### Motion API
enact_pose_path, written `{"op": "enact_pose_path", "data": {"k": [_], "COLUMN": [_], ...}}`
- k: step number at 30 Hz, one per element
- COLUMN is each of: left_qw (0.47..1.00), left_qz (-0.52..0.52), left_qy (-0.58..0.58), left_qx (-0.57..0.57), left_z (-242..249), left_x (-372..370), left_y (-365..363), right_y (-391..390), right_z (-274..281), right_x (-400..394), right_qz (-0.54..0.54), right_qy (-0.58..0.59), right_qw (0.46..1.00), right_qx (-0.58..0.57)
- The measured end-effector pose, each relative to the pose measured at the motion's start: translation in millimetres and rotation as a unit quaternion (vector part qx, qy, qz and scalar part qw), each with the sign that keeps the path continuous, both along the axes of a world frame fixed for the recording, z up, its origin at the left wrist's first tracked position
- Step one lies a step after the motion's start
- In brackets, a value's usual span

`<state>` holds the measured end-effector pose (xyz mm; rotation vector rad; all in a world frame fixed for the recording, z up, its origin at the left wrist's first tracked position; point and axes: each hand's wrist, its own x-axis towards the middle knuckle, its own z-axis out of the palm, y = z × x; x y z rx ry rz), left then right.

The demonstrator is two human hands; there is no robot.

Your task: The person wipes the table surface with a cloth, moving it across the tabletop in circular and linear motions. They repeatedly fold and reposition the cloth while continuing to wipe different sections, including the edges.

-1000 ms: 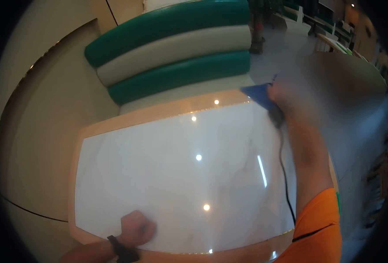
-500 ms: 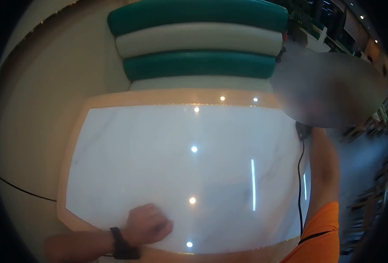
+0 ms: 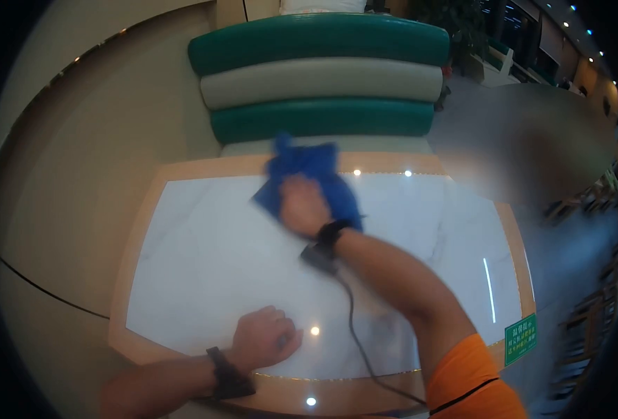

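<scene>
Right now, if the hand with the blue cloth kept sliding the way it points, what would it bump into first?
Probably the table's wooden rim, then the green and cream bench back. The right hand presses the blue cloth toward that far edge.

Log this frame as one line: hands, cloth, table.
right hand: pressing blue cloth at far edge | left hand: fist resting on near edge | table: white marble top
</scene>
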<state>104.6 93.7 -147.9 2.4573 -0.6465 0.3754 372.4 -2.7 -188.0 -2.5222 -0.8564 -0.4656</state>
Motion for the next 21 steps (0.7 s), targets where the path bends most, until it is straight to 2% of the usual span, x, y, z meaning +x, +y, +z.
{"op": "enact_pose_path", "data": {"k": [2,5,9,11,12,13,14,16,17,19,21], "left_qw": [1.0,0.999,0.999,0.999,0.999,0.999,0.998,0.998,0.999,0.999,0.999], "left_qz": [0.008,0.011,0.019,0.018,0.021,0.025,0.029,0.027,0.027,0.023,0.018], "left_qy": [0.0,0.008,0.017,0.009,0.011,0.013,0.014,0.011,0.011,0.007,0.005], "left_qx": [0.01,0.034,0.031,0.036,0.04,0.044,0.049,0.048,0.046,0.048,0.047], "left_z": [-0.5,-1.8,-0.8,0.3,-1.1,-2.1,-2.2,-2.3,-2.7,-0.4,-0.4], "left_x": [-0.5,-1.9,-2.3,-1.2,-1.4,-1.4,-1.1,-0.6,-0.4,-1.1,-2.3], "left_y": [-1.6,4.3,4.0,2.3,2.4,2.6,3.3,4.7,4.7,2.8,4.1], "right_y": [30.9,35.4,-41.5,-112.4,-155.7,-202.6,-258.0,-363.4,-416.8,-474.5,-491.1], "right_z": [9.9,3.1,5.3,13.0,11.6,5.5,-10.5,-10.5,-27.3,-13.3,-8.2], "right_x": [-41.5,-47.3,-6.0,19.3,31.9,43.1,65.6,70.8,72.3,44.3,32.3], "right_qz": [0.126,0.176,0.011,-0.092,-0.142,-0.196,-0.244,-0.351,-0.395,-0.466,-0.499], "right_qy": [0.02,0.047,0.057,0.085,0.088,0.043,0.012,0.03,-0.014,0.022,0.063], "right_qw": [0.991,0.982,0.997,0.991,0.986,0.98,0.969,0.933,0.915,0.88,0.863], "right_qx": [-0.041,-0.043,-0.041,-0.043,0.002,-0.001,-0.046,-0.079,-0.075,-0.083,-0.04]}}
